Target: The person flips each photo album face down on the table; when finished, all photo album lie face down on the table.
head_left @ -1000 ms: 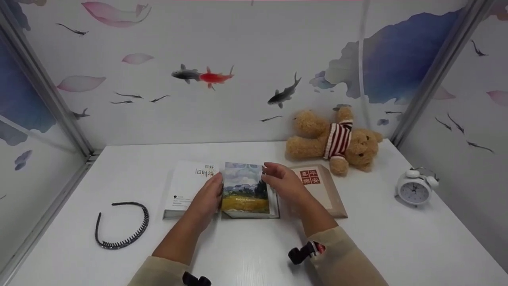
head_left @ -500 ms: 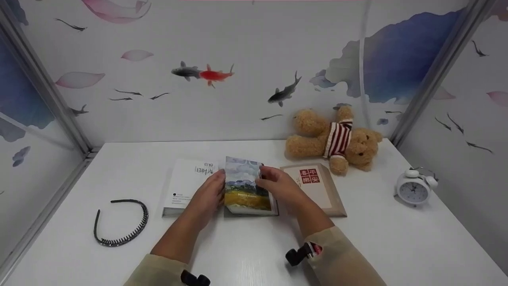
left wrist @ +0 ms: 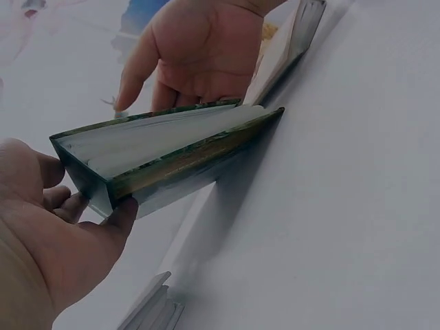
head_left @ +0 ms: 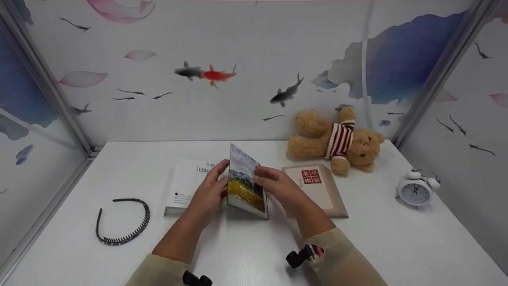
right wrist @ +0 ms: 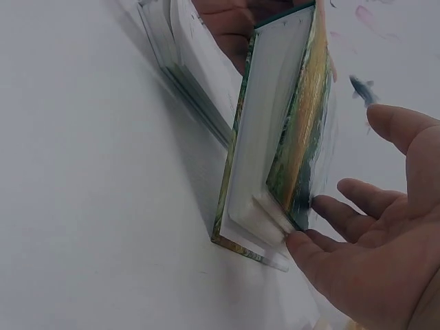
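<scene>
A photo album (head_left: 245, 182) with a painted landscape cover stands tilted on its fore edge side, spine raised to the left. At its spine my left hand (head_left: 208, 194) grips it, thumb on one cover and fingers on the other, plain in the left wrist view (left wrist: 62, 237). Its covers gape slightly around the white pages (right wrist: 265, 137) in the right wrist view. My right hand (head_left: 281, 188) is at the album's right edge, fingers fairly straight, fingertips touching the cover's edge and corner. Part of the left fingers is hidden behind the album.
A white book (head_left: 184, 186) lies just left of the album, and a beige book (head_left: 317, 194) with red characters lies right. A teddy bear (head_left: 337, 139) lies at the back right. A white alarm clock (head_left: 414, 192) stands far right; a black headband (head_left: 123, 222) lies left.
The album has gone from lying nearly flat to a steep tilt, its spine side lifted by my left hand. My right hand has shifted slightly left along with its edge.
</scene>
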A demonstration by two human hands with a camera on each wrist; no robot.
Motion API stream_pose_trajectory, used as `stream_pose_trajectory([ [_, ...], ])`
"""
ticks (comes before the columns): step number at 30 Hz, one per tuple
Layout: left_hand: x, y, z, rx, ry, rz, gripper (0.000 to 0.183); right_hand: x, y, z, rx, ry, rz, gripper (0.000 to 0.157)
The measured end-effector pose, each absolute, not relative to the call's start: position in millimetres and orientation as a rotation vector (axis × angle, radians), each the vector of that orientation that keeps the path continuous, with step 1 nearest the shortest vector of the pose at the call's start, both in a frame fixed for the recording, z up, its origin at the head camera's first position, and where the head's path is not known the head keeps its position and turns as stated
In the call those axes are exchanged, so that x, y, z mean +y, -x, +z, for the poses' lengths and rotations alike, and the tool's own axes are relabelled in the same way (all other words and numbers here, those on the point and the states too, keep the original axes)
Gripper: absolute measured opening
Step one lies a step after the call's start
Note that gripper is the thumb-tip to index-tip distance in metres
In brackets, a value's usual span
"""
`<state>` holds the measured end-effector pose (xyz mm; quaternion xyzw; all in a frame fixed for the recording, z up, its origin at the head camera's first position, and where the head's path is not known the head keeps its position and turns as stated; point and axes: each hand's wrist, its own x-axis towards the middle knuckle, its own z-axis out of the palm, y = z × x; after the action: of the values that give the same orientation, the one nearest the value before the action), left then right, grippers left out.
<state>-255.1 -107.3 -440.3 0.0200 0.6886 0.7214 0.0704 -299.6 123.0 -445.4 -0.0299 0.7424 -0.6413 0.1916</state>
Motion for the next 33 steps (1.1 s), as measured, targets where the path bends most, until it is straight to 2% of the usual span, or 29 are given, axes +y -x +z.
stream_pose_trajectory([
  [12, -106.5, 250.4, -439.3, 2.049, -0.069, 2.209, 0.066, 117.7, 283.8, -422.9, 2.086, 0.255, -1.806, 0.064],
  [20, -104.6, 247.1, -436.7, 2.052, -0.188, 2.246, 0.068, 111.5, 271.5, -409.0, 1.999, 0.43, -1.955, 0.06],
  [25, -102.0, 245.9, -435.4, 2.084, -0.232, 2.2, 0.062, 110.3, 270.1, -407.3, 1.973, 0.421, -2.03, 0.058],
  [33, -100.2, 247.5, -440.9, 1.995, -0.212, 2.177, 0.066, 115.6, 273.8, -413.0, 1.959, 0.412, -2.052, 0.06],
])
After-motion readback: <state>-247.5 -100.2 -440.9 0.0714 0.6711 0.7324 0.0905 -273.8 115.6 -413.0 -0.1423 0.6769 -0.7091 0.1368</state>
